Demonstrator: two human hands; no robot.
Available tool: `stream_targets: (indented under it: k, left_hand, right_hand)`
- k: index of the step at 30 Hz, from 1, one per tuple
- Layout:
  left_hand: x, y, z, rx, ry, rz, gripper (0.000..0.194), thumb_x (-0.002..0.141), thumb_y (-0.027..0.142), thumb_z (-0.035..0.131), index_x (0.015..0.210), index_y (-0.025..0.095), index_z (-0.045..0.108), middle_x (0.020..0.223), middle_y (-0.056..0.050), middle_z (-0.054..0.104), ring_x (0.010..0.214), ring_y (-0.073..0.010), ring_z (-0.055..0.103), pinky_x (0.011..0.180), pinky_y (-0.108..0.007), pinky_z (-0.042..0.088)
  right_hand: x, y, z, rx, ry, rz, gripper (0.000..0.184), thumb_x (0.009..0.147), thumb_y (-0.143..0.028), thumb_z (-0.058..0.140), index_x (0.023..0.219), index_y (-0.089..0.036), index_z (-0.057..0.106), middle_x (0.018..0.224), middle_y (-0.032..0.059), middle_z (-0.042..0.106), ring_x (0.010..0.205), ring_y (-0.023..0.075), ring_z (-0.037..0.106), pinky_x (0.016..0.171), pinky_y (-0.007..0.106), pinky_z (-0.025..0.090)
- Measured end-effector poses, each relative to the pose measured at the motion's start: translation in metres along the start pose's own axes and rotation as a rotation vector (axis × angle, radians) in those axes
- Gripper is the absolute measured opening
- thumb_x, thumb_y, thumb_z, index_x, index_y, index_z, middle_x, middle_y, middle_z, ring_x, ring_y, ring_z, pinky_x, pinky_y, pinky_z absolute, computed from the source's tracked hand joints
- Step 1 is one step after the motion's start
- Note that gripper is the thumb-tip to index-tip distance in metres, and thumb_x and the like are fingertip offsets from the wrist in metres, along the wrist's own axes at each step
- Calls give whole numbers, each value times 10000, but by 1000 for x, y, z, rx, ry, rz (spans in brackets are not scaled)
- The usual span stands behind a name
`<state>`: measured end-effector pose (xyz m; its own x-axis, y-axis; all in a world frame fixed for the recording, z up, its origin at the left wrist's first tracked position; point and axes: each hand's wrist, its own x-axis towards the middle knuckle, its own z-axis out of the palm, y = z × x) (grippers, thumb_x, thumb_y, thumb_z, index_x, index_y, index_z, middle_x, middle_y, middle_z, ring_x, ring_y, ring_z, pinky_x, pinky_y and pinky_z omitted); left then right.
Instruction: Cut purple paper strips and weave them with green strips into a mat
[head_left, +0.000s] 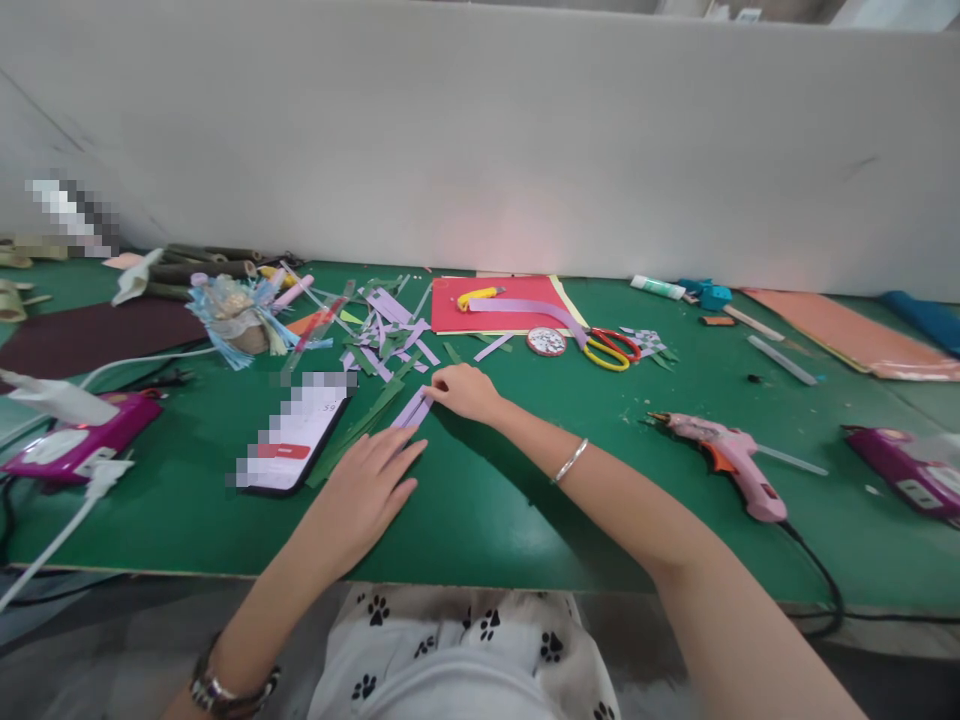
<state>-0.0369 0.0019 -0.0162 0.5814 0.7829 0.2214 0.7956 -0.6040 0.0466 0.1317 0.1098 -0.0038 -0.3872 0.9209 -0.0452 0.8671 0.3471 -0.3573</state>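
Flat on the green table, my left hand (367,490) has its fingers spread, the fingertips resting on the near end of some purple paper strips (411,408). At the far end of those strips, my right hand (466,392) is closed in a pinch on the purple paper. Long green paper strips (360,428) lie just left of them, beside a phone (300,440). Beyond my hands is a loose heap of purple and green paper scraps (390,325). Part of the strips is hidden under my left fingers.
Scissors (613,350) and a yellow cutter (480,297) lie around red paper (450,310). A pink glue gun (724,450) rests at right, its cord over the edge. Purple power strips (90,440) flank both sides. A raffia-wrapped bundle (240,310) stands back left, before a grey partition (480,140).
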Motion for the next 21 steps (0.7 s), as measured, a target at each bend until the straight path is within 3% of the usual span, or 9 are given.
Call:
stream_targets:
  k: [4,7,14,18,21]
  left_hand:
    - [0,5,10,62,-60,-36,435,897,396,261,1218,211,488,1277,-73,493,1176,-227,435,1001,-452,299]
    - [1,2,13,72,-46,-48,420,900,399,272,1220,224,480,1270,-71,500,1156,-203,459,1029,-450,250]
    - [6,2,17,88,81,-56,378,904,238,248,1129,205,550,1207,-78,552,1115,-217,498,996,-487,278]
    - [6,3,24,41,124,-34,353,890,219,272,1108,210,550,1194,-63,559,1129,-207,487,967,-458,337]
    - [5,2,26,32,141,-51,342,878,205,283,1100,201,543,1174,-71,568,1118,-211,495,944,-465,364]
  right_hand:
    - [6,-2,-3,-37,11,36,273,808,-387,451,718,-189,616,807,37,638,741,155,558,564,228,332]
    - [15,5,-18,-70,56,68,308,821,-398,416,724,-187,618,808,40,643,755,165,566,582,236,356]
    - [41,60,-66,-170,265,313,305,866,-178,292,1060,-142,525,1067,116,580,978,209,535,721,284,407]
    - [46,86,-74,-216,303,442,396,839,-64,319,1220,-144,394,1239,156,455,1019,214,531,748,311,432]
    - [46,99,-75,-243,295,525,393,859,-95,365,1247,-153,370,1235,155,451,970,196,556,756,335,457]
